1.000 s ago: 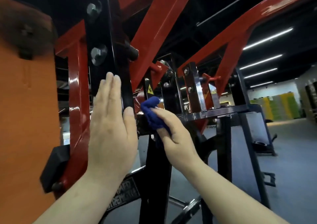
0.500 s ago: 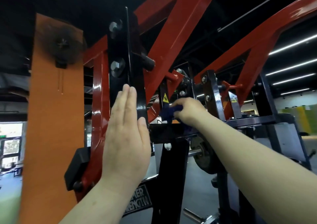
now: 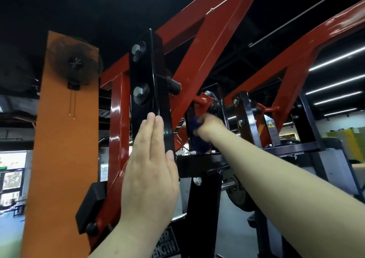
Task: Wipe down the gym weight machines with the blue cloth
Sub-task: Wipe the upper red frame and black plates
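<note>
A red and black weight machine (image 3: pixel 199 46) fills the view. My left hand (image 3: pixel 152 171) lies flat with straight fingers against a black bolted plate (image 3: pixel 147 92) on the near upright. My right hand (image 3: pixel 210 127) reaches further in and grips the blue cloth (image 3: pixel 194 128), pressing it on a black bracket beside a red pivot (image 3: pixel 202 100). Most of the cloth is hidden by my fingers and the bracket.
An orange pillar (image 3: pixel 65 149) with a black wall fan (image 3: pixel 76 64) stands at the left. A black crossbar (image 3: pixel 201 164) runs under my right forearm. A weight plate (image 3: pixel 239 196) hangs lower down. Open gym floor and green lockers (image 3: pixel 343 141) lie at the right.
My right hand has pushed the cloth up and deeper into the machine, from the crossbar to the bracket by the pivot. My left hand stays flat on the black plate.
</note>
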